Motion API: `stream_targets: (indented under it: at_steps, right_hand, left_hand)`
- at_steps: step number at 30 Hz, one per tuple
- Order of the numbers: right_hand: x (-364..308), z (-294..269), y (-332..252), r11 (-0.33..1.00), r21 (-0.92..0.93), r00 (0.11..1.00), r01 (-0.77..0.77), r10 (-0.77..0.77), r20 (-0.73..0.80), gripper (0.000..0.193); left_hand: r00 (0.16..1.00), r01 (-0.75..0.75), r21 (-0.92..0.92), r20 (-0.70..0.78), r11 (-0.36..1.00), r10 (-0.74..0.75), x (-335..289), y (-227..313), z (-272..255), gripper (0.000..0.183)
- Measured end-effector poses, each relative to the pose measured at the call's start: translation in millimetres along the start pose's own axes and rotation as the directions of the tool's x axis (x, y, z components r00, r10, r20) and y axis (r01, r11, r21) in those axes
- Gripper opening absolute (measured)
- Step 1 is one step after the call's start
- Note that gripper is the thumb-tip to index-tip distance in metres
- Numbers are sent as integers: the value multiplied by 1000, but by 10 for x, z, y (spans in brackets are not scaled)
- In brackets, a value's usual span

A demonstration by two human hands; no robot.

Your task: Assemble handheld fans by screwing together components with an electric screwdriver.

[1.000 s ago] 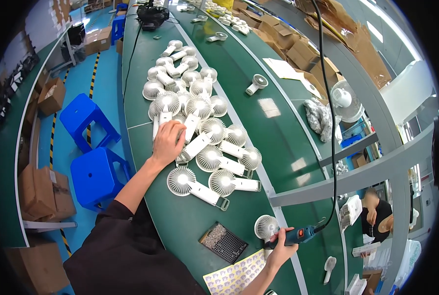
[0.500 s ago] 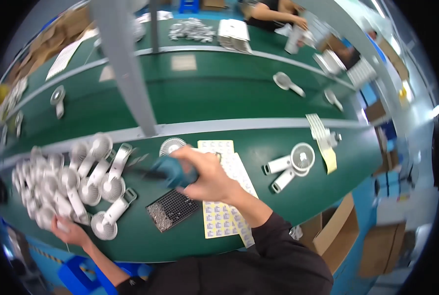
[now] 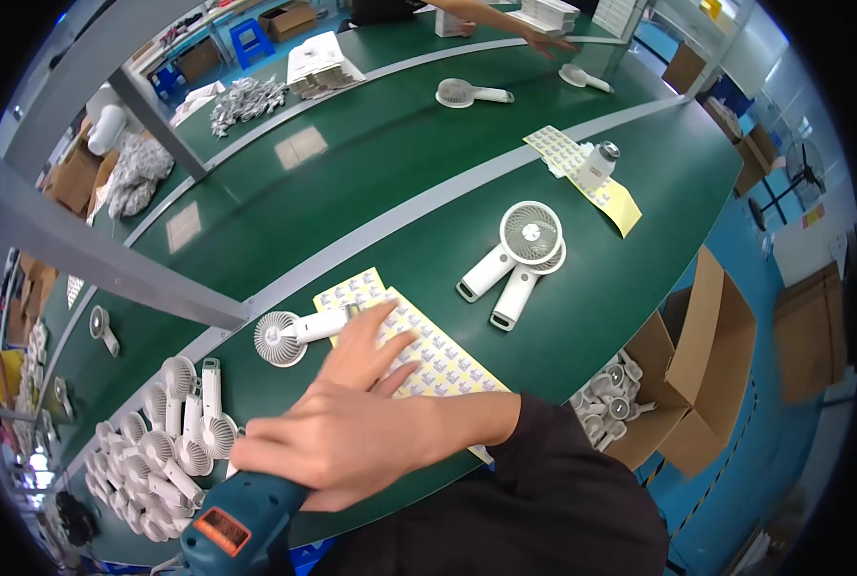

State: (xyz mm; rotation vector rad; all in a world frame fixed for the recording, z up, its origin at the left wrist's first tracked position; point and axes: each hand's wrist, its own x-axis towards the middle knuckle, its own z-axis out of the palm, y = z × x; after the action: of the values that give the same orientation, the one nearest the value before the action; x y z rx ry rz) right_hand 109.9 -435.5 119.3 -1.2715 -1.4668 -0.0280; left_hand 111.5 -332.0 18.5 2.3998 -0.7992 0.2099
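Observation:
My right hand (image 3: pixel 323 444) is wrapped round a teal electric screwdriver (image 3: pixel 241 528), low and close in front of me. Behind it my left hand (image 3: pixel 356 353), partly covered, stretches over the sticker sheets (image 3: pixel 438 355) with its fingers apart. Its index finger lies by the handle end of a white handheld fan (image 3: pixel 279 338); whether they touch is unclear. That fan lies flat, its round grille to the left and its handle toward my fingers. Left of my hands, many similar white fans (image 3: pixel 159 446) are heaped. The screwdriver's tip is out of sight.
Two more fans (image 3: pixel 531 233) lie overlapping to the right. Past them a small white device (image 3: pixel 598 165) rests on a yellow-backed sticker strip (image 3: pixel 625 209). A grey metal rail (image 3: pixel 428 204) crosses the green table. An open carton (image 3: pixel 683 437) holding fans stands below its right edge.
My view has swung to the right. My left hand has left the fan pile and reached across to the single fan. My right hand has brought the screwdriver down closer to me.

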Motion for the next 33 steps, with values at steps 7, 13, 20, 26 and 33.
stream_targets:
  at_steps: [7, 13, 20, 26, 33]
  right_hand:
    - [-107, -306, -282, 946, -323, 1000, -22, 21, -7, 36]
    - [-170, -394, -321, 912, -410, 999, -21, 2, -46, 25]
    - [-188, -342, -377, 940, -313, 989, -137, 111, -98, 38]
    - [-157, -467, -384, 967, -162, 975, -199, 212, 67, 48]
    - [52, -305, -117, 914, -124, 923, -386, 382, -55, 39]
  left_hand:
    - [989, -31, 172, -137, 985, 55, 1243, 185, 1150, 49]
    - [964, 244, 292, 32, 925, -265, 1406, 320, 1369, 45]
    - [848, 528, -23, 75, 849, -525, 1123, -244, 717, 45]
    - [608, 703, -560, 153, 439, -779, 143, -349, -486, 37]
    - [368, 548, -730, -226, 407, -902, -1791, 152, -1108, 25]
